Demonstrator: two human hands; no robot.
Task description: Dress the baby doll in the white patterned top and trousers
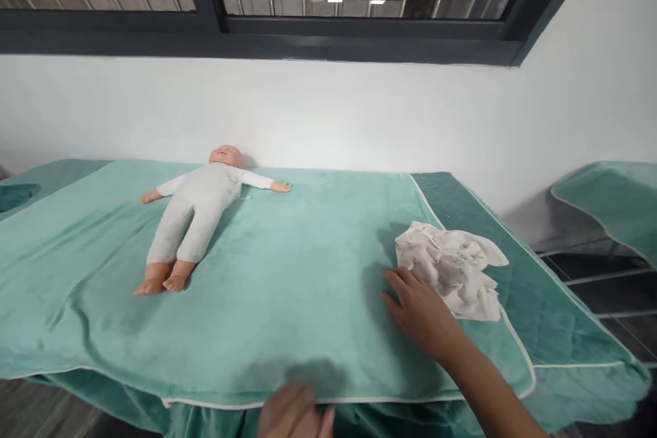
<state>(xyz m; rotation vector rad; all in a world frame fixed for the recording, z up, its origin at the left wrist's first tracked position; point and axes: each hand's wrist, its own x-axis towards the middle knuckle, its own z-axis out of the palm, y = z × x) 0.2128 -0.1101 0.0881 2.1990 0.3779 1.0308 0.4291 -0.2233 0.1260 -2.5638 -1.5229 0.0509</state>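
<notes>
No lettering, label, brand name, number or sign can be read anywhere in view. The crumpled white cloth carries small scattered printed marks, too small to make out, and whether any of them are letters cannot be told. The pale green plush blanket with white piping and the dark grey window frame show no readable writing.

The head view looks forward and down from the wearer's own height, across the green-covered bed to the white wall and window; close below, its bottom edge crops the left hand and right forearm.
</notes>
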